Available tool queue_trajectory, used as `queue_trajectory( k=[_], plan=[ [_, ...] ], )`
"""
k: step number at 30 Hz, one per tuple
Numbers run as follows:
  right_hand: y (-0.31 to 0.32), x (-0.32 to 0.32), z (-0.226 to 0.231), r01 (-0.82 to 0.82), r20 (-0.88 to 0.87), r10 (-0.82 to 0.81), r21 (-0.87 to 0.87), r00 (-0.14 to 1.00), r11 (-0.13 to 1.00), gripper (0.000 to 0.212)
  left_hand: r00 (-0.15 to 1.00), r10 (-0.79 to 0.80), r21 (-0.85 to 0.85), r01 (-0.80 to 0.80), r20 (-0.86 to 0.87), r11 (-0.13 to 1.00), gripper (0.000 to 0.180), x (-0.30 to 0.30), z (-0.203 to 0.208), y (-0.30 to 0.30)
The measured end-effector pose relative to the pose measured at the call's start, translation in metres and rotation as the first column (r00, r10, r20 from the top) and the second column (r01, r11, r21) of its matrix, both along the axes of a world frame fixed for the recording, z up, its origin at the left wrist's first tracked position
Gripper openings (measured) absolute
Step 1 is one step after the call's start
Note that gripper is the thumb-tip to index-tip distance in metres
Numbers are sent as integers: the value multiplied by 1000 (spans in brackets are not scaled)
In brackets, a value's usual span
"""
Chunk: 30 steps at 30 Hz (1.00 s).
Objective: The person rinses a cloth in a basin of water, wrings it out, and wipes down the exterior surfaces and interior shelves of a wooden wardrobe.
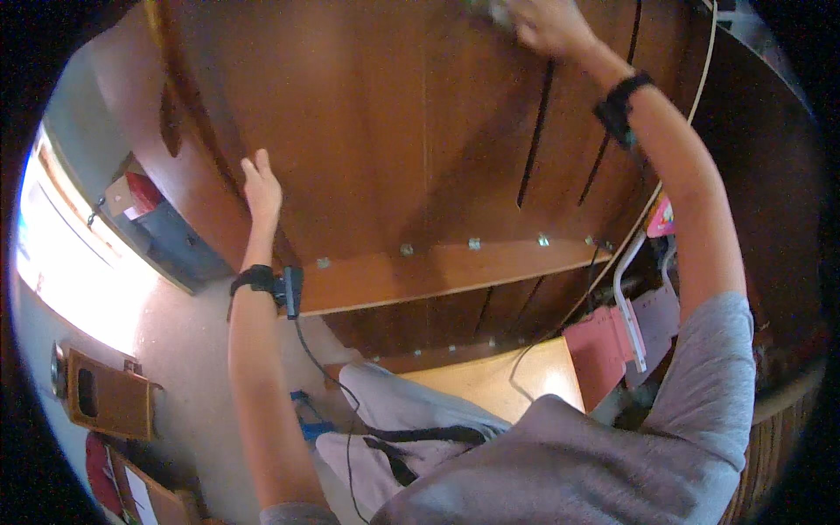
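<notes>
A large brown wooden panel [376, 131] with long dark slots spans the view in front of me. My left hand [262, 188] is at its left part, fingers outstretched and nothing seen in them; whether it presses on the wood I cannot tell. Up at the top edge of the view, my right hand [553, 28] is closed around a small, blurred grey-green thing [494, 12] against the panel. That thing is partly cut off, so its kind is unclear. Each wrist wears a black strap with a small device.
Several shiny metal fittings [407, 250] line the panel's lower part, above a wooden ledge [455, 278]. A light wooden surface [499, 381] lies below. Pink panels [599, 350] and a white metal tube [626, 306] stand at right. A brown stool-like piece [109, 394] stands left. A cable [324, 367] hangs from my left wrist.
</notes>
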State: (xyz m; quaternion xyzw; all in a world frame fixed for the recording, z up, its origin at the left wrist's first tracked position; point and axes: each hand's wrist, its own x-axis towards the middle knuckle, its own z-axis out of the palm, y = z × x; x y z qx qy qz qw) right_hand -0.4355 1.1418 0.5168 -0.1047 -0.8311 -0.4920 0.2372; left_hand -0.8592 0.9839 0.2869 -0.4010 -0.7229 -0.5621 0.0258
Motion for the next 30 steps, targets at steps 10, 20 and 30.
queue_trajectory(
  k=[10, 20, 30],
  plan=[
    [-9, -11, -97, 23, -346, -9, 36, 938, 999, 55, 999, 45, 114, -41, -31, 993, 69, -13, -14, 14],
    [-18, 3, -220, -58, -163, 24, -204, 986, 977, 47, 999, -44, 87, 47, -31, 995, 76, -16, -9, 12],
    [-81, 35, -359, 131, 169, 197, -972, 966, 193, 44, 996, -79, -28, 78, -30, 997, 81, -28, -3, 8]
  ],
)
